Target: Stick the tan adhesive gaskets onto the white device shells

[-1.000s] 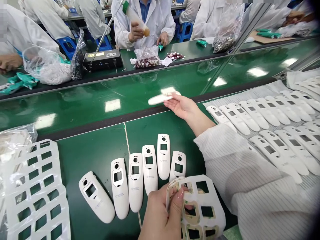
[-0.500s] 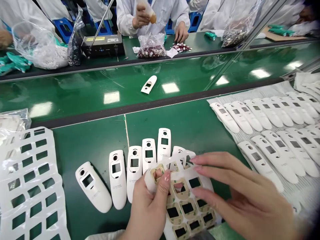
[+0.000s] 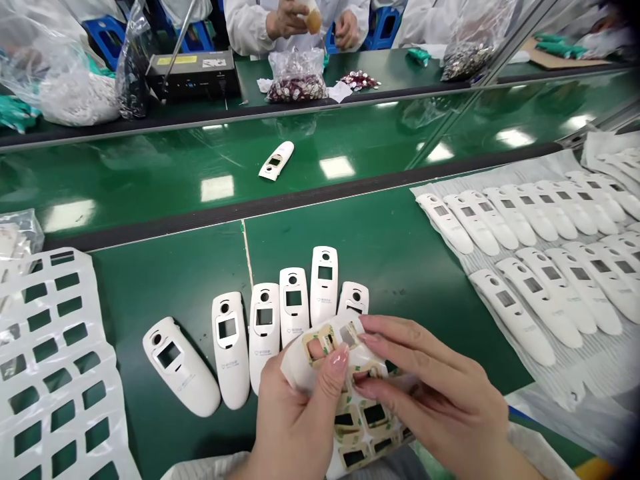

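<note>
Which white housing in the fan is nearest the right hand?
The far-right housing, just above the right hand; only its top end shows, the least of the six.

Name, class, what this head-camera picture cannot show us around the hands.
Head view only:
- Lower end of the rightmost white casing: hidden behind the adhesive gasket sheet and hands.
- Much of the adhesive gasket sheet: covered by the left hand and right hand, its lower end cut off by the bottom edge.
- Print on the middle casing: too small to read.
- Co-worker's upper body: cut off by the top edge.
</note>
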A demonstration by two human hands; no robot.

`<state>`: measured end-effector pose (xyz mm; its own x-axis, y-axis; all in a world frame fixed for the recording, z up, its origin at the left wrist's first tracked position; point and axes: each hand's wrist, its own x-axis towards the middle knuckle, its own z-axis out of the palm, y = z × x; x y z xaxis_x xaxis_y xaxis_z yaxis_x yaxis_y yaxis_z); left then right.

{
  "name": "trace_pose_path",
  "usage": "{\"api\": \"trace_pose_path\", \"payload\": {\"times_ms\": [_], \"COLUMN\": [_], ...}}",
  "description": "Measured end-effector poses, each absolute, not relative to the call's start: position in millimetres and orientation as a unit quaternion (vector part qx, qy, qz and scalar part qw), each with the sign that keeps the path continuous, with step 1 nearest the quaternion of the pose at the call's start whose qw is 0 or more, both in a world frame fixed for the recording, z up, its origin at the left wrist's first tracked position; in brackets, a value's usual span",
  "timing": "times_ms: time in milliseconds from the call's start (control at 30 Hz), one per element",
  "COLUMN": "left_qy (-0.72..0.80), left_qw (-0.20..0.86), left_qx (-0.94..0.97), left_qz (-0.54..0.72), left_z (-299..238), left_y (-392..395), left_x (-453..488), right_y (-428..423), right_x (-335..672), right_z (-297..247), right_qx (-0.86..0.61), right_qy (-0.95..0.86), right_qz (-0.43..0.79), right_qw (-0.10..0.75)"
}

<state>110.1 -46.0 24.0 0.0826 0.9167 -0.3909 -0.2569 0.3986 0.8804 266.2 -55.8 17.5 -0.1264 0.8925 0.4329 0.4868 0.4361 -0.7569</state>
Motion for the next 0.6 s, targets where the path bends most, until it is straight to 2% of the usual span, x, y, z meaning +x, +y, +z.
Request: {"api": "trace_pose_path", "payload": {"times_ms": [167, 333, 433, 600], "left_qy": [0.518, 0.534, 0.532, 0.517], "left_qw": [0.642, 0.609, 0.617, 0.627], "left_qx": [0.365, 0.386, 0.378, 0.398], "left_qz": [0.432, 0.441, 0.44, 0.427], "left_z": [24, 24, 23, 21], "left_y": [-48, -49, -48, -45], "left_x": [111, 111, 111, 110], "right_y": [-49, -48, -50, -65], "right_x": [260, 257, 259, 268], "right_z": [13, 10, 9, 4], "right_qx": [-0.481, -0.477, -0.468, -0.493], "right_qy": [-0.648, -0.618, -0.655, -0.728], "right_qz": [0.288, 0.31, 0.257, 0.137], "right_qw": [0.516, 0.542, 0.535, 0.455]}}
